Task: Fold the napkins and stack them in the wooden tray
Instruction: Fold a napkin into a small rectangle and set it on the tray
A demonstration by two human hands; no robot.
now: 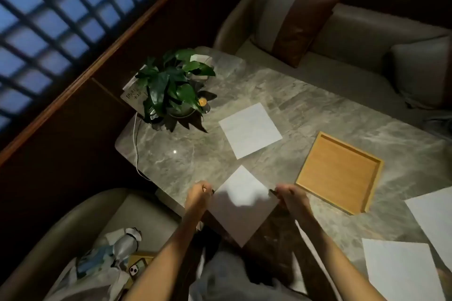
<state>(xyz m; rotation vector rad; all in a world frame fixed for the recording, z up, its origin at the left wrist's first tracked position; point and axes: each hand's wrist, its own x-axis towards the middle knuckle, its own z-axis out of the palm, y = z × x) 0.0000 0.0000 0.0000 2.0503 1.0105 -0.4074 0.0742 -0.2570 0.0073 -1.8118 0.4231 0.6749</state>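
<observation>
Both hands hold one white napkin [242, 205] by opposite corners: the left hand [198, 195] at its left corner, the right hand [291, 197] at its right. The fingers [204, 190] of each are pinched on the paper. Held so, the sheet is spread taut over the near edge of the marble surface [183, 161] — probably to square it for a first fold. The wooden tray [340, 173] sits just right of the hands with nothing stacked in it yet — close enough for easy placing. A second napkin [250, 129] lies flat farther off, and two more napkins [401, 269] wait at the near right.
</observation>
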